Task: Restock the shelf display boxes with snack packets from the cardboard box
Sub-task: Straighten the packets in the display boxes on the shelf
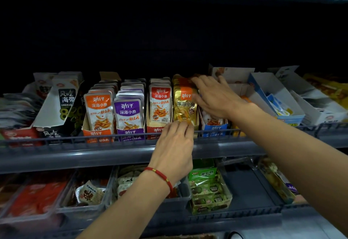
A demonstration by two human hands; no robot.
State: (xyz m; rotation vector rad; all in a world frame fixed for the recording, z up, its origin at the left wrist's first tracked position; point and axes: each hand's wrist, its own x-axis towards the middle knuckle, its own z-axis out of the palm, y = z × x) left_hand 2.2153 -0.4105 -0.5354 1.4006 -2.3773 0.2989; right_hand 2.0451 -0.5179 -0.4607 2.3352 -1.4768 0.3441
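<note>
A row of gold snack packets (184,103) stands upright on the shelf between the red display box (160,106) and a blue display box (214,127). My left hand (174,144), with a red string bracelet on the wrist, pinches the bottom front of the gold packets with curled fingers. Reaching over from the right, my right hand (212,95) has its fingers curled round the top and right side of the same stack. The cardboard supply box is out of view.
Orange (98,112) and purple (129,116) packet boxes stand to the left, then black seaweed boxes (62,103). Opened white and blue boxes (276,95) sit at right. A wire rail (113,139) fronts the shelf. Below, trays hold other snacks, including green packets (209,188).
</note>
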